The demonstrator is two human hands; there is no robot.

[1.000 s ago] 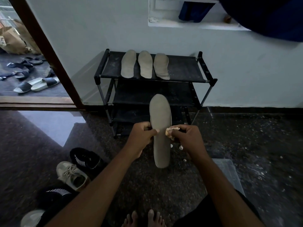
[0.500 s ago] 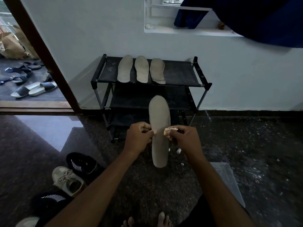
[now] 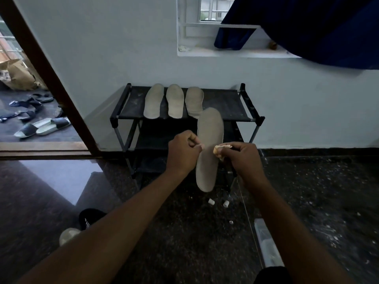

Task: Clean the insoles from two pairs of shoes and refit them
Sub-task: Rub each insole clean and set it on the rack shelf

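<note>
The fingers [image 3: 195, 142] of the left hand [image 3: 181, 153] pinch the left edge of a long grey foam insole [image 3: 209, 132], holding it upright in the air. The right hand [image 3: 245, 160] curls round a small crumpled pale cloth wad [image 3: 219, 151] set against the insole's right edge. This looks like wiping the fourth insole. Three more grey insoles [image 3: 175, 101] lie side by side on the black shoe rack [image 3: 225, 103] behind. Next, I judge, it joins them on the bare right part of the shelf. Refitting then calls for the black shoe [image 3: 90, 218] on the floor.
</note>
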